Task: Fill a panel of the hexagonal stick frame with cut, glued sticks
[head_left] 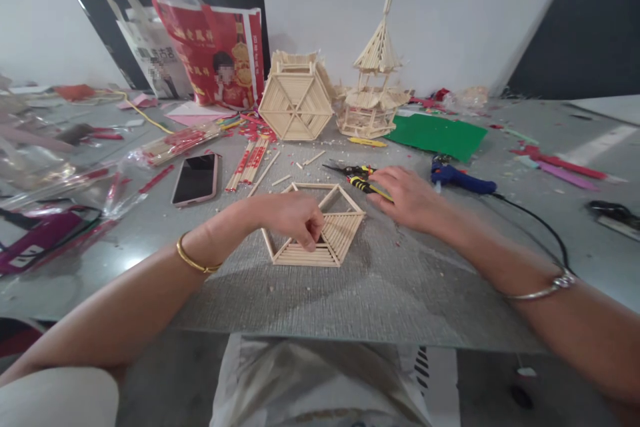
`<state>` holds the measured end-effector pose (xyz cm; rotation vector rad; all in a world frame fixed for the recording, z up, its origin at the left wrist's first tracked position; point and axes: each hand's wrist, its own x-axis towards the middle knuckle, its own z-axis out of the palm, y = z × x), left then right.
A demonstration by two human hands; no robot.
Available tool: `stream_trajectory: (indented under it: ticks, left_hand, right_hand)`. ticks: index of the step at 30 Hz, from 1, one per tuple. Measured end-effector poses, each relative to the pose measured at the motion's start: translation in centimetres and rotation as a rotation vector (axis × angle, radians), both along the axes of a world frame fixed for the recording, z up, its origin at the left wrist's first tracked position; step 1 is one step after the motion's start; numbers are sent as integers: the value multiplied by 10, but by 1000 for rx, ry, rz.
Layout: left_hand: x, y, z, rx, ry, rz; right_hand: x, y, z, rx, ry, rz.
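A flat hexagonal frame of thin wooden sticks lies on the table before me. Slats fill its lower-right section and part of the bottom one; other sections are open. Over its middle, my left hand is closed with fingertips pinched down near the bottom section. Whatever they hold is hidden. To the right of the frame, my right hand has its fingers around the yellow-and-black handles of a pair of pliers, whose dark pointed jaws face left on the table.
Behind stand a slatted hexagonal stick piece and a small stick pavilion. A blue glue gun with a black cord lies right, near a green sheet. Left are a phone, stick bundles and a red bag.
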<state>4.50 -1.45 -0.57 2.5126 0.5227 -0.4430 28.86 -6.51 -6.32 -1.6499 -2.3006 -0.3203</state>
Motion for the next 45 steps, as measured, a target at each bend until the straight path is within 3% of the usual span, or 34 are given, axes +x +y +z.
stream_trajectory:
  ticks: [3,10,14,22,34,45]
  left_hand:
    - [0,-1,1,14,11,3]
    - [1,-2,1,37,26,-12]
    - [0,0,0,56,28,-22]
    - [2,0,2,80,63,-50]
    - [18,3,0,104,53,-39]
    - [15,8,-5,15,10,-25]
  right_hand:
    - [-6,-5,4,8,33,19]
    - [-61,-52,14,109,96,406]
    - [-77,-62,7,74,21,497]
    - [-79,-56,-2,59,-24,491]
    - [-57,-42,7,-107,-18,436]
    - [-56,-42,9,-119,-41,439]
